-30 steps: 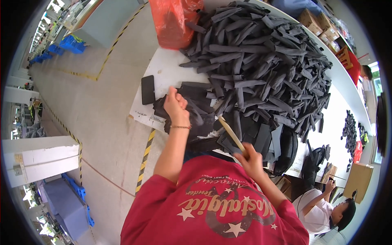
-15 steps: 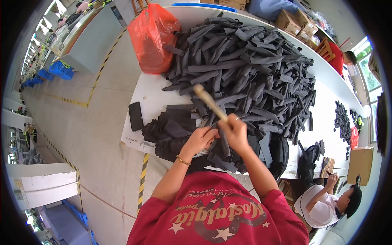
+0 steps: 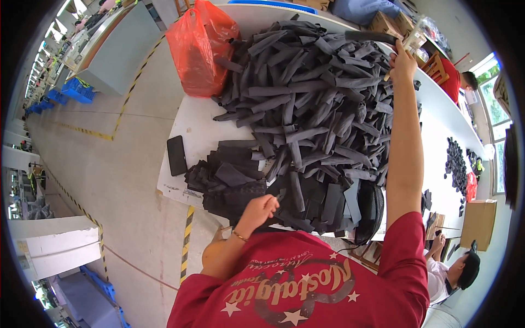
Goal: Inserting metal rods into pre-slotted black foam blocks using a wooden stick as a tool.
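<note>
My right hand [image 3: 403, 64] is stretched out over the far right of a heap of dark grey fabric tubes [image 3: 322, 87]. Its fingers close round a pale wooden stick [image 3: 418, 34], and a dark fabric tube [image 3: 372, 36] trails leftward from the same grip. Close to my body, my left hand [image 3: 259, 212] has its fingers curled together beside a stack of flat dark fabric pieces [image 3: 232, 172]. Whatever may be between those fingertips is too small to tell. More flat dark strips [image 3: 331, 202] lie at the near edge, right of my left hand.
A red plastic bag [image 3: 197, 54] stands left of the heap on the white table [image 3: 205, 123]. A black phone [image 3: 176, 156] lies near the left edge. A black mesh-like item [image 3: 369, 210] sits at the near right. Another person [image 3: 451, 276] works at the lower right.
My right hand has swung from the middle near my left hand to the far right, carrying the stick and a fabric tube. My left hand has drawn slightly back toward me.
</note>
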Motion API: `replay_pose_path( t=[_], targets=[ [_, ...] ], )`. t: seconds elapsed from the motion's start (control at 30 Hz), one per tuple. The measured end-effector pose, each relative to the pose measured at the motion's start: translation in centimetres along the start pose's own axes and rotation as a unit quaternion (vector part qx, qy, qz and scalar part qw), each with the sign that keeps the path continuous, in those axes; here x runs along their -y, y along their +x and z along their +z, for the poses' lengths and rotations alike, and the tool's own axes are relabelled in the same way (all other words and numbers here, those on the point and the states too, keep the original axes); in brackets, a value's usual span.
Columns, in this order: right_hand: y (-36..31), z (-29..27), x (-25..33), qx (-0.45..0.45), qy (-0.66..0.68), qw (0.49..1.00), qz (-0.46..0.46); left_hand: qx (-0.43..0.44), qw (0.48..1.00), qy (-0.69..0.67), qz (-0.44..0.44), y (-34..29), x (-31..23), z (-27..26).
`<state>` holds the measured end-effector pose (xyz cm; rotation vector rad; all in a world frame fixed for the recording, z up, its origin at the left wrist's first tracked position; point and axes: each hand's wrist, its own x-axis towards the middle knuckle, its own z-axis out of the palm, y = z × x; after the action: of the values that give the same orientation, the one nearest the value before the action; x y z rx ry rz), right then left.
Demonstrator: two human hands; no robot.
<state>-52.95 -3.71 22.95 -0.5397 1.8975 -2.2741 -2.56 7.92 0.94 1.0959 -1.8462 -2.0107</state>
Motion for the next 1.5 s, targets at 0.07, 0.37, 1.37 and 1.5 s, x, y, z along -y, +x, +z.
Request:
replay_pose_path(
  t=[0.07,0.37,1.37,1.5],
  targets=[
    [1.5,-0.1,-1.1,0.014,-0.004,1.000,0.020,-0.021,0.999,0.042,0.000,-0.4,1.2,-1.5],
    [-8.0,-6.9,-6.8,0.059,-0.085,0.994,-0.022,-0.143,0.951,0.260,0.090,-3.1,5.7,-2.9],
    [-39.8,-19.2,-11.1,0.504,-0.408,0.747,-0.150,-0.169,0.934,0.297,0.100,1.0,4.8,-4.5],
    [-39.0,-18.4,-10.9,0.505,-0.423,0.721,-0.217,-0.140,0.948,0.267,0.098,0.8,3.5,-5.1]
  ],
)
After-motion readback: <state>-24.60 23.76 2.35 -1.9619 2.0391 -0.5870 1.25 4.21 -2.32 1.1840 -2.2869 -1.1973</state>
